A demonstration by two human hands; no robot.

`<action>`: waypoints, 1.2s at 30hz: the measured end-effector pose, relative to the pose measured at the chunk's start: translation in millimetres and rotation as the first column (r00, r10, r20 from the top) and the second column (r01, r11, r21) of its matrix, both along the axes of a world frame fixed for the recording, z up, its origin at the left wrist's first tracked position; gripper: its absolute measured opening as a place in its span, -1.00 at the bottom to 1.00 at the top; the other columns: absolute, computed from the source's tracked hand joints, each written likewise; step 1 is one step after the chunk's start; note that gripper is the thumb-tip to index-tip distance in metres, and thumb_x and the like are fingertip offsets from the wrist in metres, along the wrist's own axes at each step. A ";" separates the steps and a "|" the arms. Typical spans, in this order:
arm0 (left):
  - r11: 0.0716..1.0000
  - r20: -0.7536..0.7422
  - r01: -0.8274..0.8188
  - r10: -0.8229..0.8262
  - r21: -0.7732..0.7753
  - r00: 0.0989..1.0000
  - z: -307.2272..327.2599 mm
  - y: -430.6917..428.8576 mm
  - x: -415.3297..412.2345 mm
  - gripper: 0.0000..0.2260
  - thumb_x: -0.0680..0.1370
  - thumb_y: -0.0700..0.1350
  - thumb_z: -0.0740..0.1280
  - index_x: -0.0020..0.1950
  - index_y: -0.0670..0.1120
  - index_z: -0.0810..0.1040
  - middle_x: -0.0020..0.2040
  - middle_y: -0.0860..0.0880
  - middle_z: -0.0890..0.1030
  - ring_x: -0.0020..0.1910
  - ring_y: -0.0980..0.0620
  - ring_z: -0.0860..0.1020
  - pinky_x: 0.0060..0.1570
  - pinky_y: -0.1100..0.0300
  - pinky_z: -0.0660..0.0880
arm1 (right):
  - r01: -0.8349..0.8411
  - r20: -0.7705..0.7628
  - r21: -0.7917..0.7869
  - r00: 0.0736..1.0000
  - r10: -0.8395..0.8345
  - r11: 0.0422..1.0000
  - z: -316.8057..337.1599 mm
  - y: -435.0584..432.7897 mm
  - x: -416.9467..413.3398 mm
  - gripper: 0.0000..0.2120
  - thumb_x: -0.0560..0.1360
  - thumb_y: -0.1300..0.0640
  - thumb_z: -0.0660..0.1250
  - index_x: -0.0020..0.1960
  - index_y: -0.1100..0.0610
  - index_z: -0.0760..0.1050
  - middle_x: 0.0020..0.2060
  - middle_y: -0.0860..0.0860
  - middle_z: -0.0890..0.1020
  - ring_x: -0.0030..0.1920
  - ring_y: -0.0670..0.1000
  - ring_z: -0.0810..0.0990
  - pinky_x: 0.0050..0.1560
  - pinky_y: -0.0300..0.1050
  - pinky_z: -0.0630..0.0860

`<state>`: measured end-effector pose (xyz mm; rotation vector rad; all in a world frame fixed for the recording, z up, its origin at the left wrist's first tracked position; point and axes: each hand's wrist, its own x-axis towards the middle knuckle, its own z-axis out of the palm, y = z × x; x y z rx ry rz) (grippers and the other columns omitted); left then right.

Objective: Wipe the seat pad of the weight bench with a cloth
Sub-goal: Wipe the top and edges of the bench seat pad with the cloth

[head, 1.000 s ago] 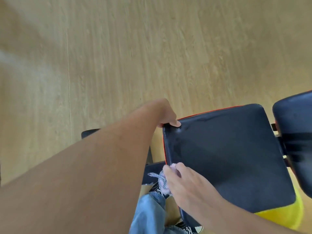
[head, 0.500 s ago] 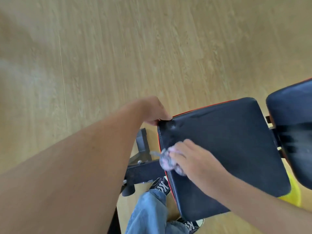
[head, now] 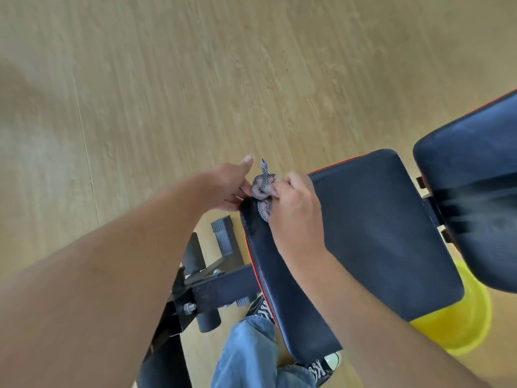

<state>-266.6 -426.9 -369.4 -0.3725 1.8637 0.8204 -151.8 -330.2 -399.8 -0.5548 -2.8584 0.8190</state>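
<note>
the right hand (head: pixel 291 208) grips a bunched checked cloth (head: pixel 262 196) on the far left corner of the dark seat pad (head: pixel 372 233). the left hand (head: pixel 229 189), fingers loosely curled with thumb raised, touches that corner beside the cloth.

bare forearms, blue jeans (head: pixel 246 357), black lace-up sneakers (head: pixel 261 309)

Cloth (head: pixel 262 191) sits on the seat pad's (head: pixel 372 233) far-left corner, between both hands; back pad (head: pixel 475 163) just right, bucket (head: pixel 458 323) underneath.
</note>
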 end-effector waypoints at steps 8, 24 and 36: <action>0.994 -0.059 0.105 -0.106 -0.018 0.993 -1.2 -1.7 5.9 -0.53 0.67 0.15 0.16 -0.13 -0.17 0.64 0.10 -0.20 0.68 0.08 -0.20 0.65 0.28 -0.04 0.57 | -0.480 -0.041 0.062 0.875 0.483 0.875 4.2 15.0 80.6 -0.82 0.42 0.32 0.23 -0.12 0.18 0.60 -0.13 0.05 0.59 -0.17 0.10 0.51 -0.17 -0.01 0.52; 0.988 -0.093 0.144 -0.148 -0.052 0.985 7.7 -1.9 8.8 -0.65 0.42 -0.23 0.39 0.18 -0.32 0.63 0.22 -0.30 0.65 0.13 -0.22 0.65 0.26 -0.09 0.58 | 0.015 -0.066 0.150 0.998 -0.005 0.989 8.3 124.0 85.2 -0.80 0.46 0.34 0.23 -0.12 0.22 0.63 -0.15 0.08 0.61 -0.12 0.16 0.54 -0.13 0.01 0.50; 0.930 -0.232 0.351 -0.368 -0.111 0.900 -3.7 -5.9 14.0 -0.63 0.41 0.04 0.58 -0.06 -0.25 0.66 -0.01 -0.18 0.73 -0.16 -0.06 0.63 -0.03 0.10 0.59 | -0.006 0.049 0.004 0.999 0.006 1.000 17.4 101.9 185.9 -0.75 0.52 0.24 0.18 -0.08 0.22 0.65 -0.06 0.07 0.61 -0.04 0.13 0.59 -0.04 -0.06 0.50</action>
